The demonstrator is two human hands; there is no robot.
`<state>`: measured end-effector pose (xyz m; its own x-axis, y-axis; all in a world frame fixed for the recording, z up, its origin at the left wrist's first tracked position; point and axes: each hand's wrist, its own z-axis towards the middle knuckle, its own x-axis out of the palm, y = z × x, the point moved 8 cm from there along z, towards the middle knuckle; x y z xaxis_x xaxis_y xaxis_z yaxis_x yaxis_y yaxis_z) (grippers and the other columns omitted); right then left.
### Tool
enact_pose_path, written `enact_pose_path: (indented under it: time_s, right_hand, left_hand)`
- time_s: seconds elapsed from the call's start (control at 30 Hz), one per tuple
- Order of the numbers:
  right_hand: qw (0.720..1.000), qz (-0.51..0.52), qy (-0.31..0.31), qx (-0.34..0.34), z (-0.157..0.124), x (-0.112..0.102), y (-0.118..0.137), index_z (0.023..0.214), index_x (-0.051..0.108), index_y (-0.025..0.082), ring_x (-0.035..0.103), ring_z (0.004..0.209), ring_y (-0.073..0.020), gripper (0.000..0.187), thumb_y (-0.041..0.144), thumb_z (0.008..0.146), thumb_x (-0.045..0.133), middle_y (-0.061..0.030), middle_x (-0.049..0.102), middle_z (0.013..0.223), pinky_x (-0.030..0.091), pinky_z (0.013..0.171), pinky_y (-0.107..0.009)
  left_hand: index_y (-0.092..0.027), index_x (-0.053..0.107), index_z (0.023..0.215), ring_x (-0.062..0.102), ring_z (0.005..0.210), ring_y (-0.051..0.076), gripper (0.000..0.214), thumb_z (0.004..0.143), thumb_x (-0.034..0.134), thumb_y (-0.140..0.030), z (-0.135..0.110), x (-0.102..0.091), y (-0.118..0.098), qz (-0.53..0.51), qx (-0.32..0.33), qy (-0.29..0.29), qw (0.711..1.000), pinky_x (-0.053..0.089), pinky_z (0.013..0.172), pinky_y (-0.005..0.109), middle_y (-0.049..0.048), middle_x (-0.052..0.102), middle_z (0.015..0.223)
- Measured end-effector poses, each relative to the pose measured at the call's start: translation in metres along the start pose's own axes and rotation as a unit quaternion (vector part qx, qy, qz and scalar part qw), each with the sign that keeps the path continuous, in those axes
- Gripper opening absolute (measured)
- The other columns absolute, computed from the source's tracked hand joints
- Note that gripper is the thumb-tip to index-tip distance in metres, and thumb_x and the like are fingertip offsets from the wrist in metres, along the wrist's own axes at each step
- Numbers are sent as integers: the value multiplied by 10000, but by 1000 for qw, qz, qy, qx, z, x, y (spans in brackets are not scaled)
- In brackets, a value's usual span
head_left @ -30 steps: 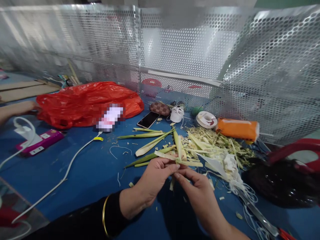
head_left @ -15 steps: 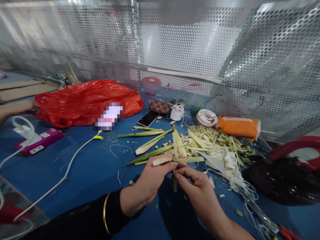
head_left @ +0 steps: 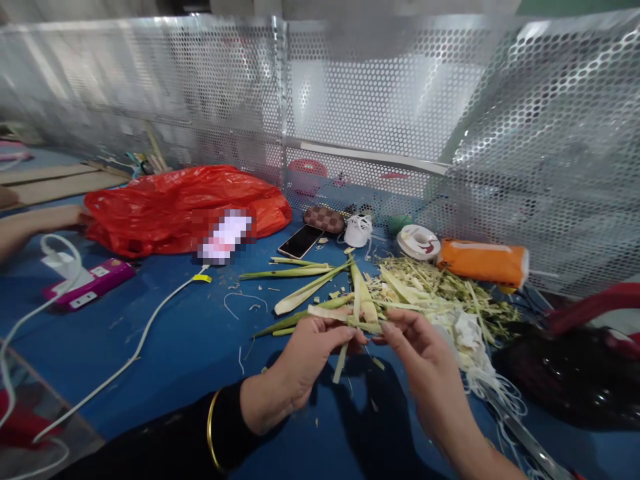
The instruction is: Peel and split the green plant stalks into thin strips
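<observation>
Pale green leaf strips (head_left: 357, 297) cross one another in front of me, with ends pointing up, left, right and down. My left hand (head_left: 300, 360) is closed and pinches them near the crossing, thumb on top. My right hand (head_left: 433, 367) pinches the strip that points right between thumb and fingers. The fold at the crossing is partly hidden by my left fingers. Just beyond my hands lie long green leaf pieces (head_left: 305, 293) and a broader pale leaf (head_left: 365, 300).
Leaf scraps (head_left: 450, 293) and white string (head_left: 495, 390) are heaped at right, beside scissors (head_left: 533, 443) and a dark red-handled object (head_left: 570, 373). Behind are a ribbon spool (head_left: 407, 243), orange packet (head_left: 483, 262) and phone (head_left: 301, 241). Another person's hand (head_left: 70, 217) touches the red bag (head_left: 175, 207).
My right hand has shifted right, from below the crossing to the strip's right end. The lower strip now slants down-left. The camera view has tilted slightly.
</observation>
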<state>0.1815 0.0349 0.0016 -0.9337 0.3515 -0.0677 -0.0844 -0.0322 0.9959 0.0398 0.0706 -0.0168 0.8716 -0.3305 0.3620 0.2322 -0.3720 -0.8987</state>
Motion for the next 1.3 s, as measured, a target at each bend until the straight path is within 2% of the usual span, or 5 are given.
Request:
enact_pose_path:
  time_s: [0.47,0.7,0.83,1.13,1.3]
  right_hand:
    - [979,-171,94,-65,-10,19,1,694,602,202,531,596,-149,183,329,824,581,11,594,620,420,572,-247]
    - [972,-182,118,-91,-17,28,2,686,543,204,514,591,-134,197,296,861,534,26,552,621,406,577,-226]
    - [969,-194,120,-99,-20,31,3,651,532,204,488,573,-135,227,305,854,532,26,529,598,394,561,-232]
    - [997,-11,49,65,0,7,-15,702,612,180,554,658,-173,307,478,778,625,-12,605,656,425,639,-279]
    - [993,59,46,92,2,8,-21,687,639,177,568,687,-183,266,433,728,699,-24,634,683,443,689,-314]
  left_hand:
    - [-127,718,644,580,575,107,100,682,729,-219,6,-15,9,70,5,-72,995,435,578,221,37,681,647]
    - [-128,738,857,623,617,127,210,648,744,-144,5,-13,13,-37,-12,-82,996,491,631,235,25,698,656]
    - [-120,734,827,638,639,144,175,655,741,-150,6,-16,12,-37,1,-94,995,498,652,245,41,704,651]
    - [-135,722,906,635,581,104,203,776,657,-276,4,-5,13,-2,-69,-16,997,449,580,201,60,724,705]
    - [-121,713,811,622,561,116,252,774,654,-363,0,-1,18,42,-96,1,994,465,593,231,56,696,660]
